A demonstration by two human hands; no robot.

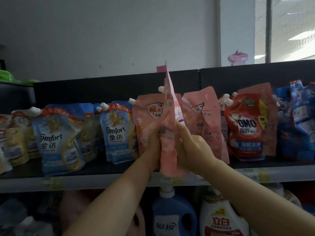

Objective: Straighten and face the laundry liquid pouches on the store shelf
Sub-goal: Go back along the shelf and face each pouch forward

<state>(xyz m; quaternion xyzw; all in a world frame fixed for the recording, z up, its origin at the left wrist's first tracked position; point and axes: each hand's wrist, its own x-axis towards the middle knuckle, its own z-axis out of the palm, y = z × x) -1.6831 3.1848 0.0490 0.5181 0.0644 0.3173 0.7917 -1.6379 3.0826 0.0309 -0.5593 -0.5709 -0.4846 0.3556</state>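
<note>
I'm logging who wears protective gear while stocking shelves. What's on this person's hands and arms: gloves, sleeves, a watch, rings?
Nothing worn shows. The left hand and right hand are bare: no gloves, no rings on the fingers in view. The left forearm and right forearm are uncovered down to the picture's edge, with no sleeve cuff, watch or bracelet at either wrist.

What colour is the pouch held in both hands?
Pink, seen in the head view: the pouch is gripped between the left hand and right hand.
</note>
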